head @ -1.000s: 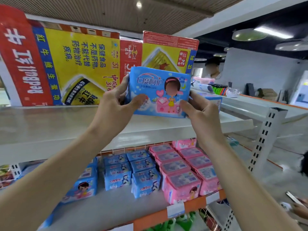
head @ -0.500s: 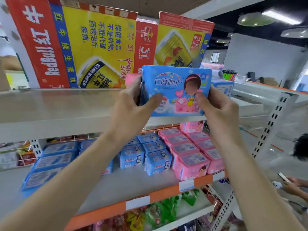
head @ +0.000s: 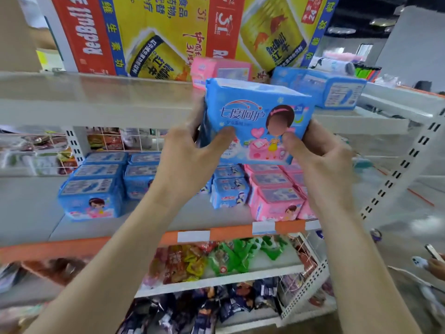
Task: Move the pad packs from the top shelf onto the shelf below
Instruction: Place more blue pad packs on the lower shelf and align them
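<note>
Evidently both hands, left hand (head: 190, 162) and right hand (head: 322, 162), pinch the blue pad pack (head: 257, 119) upright by its sides, ready for the shelf below (head: 134, 222).

Bright, even indoor light; the picture is soft.
Ceiling lamps (head: 382, 21) glow at upper right, the top shelf (head: 84, 92) shows pale glare, straight lines bend near the edges, and the bottom packets (head: 216, 309) are blurred.

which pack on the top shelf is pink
The pink pack in front of the cartons, behind the held pack; the blue packs lie to its right.
</note>
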A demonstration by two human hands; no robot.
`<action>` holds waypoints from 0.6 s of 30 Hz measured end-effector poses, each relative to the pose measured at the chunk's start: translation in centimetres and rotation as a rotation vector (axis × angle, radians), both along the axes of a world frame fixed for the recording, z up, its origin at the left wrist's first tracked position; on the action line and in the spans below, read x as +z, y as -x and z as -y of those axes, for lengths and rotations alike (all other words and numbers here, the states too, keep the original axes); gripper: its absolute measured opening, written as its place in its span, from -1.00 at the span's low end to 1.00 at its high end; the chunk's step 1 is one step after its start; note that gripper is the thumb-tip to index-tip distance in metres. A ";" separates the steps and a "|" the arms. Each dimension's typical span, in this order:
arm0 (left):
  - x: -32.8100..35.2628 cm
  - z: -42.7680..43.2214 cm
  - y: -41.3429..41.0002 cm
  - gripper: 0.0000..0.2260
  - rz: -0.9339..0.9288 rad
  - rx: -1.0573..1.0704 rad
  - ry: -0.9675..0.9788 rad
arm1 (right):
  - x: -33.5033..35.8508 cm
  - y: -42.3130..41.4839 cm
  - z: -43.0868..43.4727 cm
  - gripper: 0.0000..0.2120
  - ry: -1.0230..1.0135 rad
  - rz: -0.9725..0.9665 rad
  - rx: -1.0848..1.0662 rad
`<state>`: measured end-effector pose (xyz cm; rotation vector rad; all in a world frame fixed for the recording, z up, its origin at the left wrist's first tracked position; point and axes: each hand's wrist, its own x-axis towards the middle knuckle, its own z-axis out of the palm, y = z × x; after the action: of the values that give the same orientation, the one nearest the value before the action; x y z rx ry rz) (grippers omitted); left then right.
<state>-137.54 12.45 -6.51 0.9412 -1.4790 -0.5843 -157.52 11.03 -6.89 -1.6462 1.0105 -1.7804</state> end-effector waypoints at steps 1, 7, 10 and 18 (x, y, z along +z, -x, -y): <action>-0.3 -0.6 0.6 -0.58 0.000 0.010 -0.004 | -0.3 0.6 -0.4 -0.76 -0.014 0.000 0.012; -2.0 -3.6 4.4 -0.57 0.041 0.109 -0.005 | -2.6 4.0 -2.2 -0.66 -0.060 0.003 0.125; -3.5 -4.8 5.6 -0.56 0.046 0.204 -0.010 | -3.8 4.9 -2.7 -0.59 -0.069 0.030 0.214; -7.3 -8.4 6.0 -0.48 0.019 0.270 -0.096 | -7.6 5.1 -3.5 -0.43 -0.122 0.032 0.358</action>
<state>-143.51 20.82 -13.86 1.2016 -1.3213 -0.4515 -162.58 14.51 -14.51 -1.6008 0.7382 -1.4744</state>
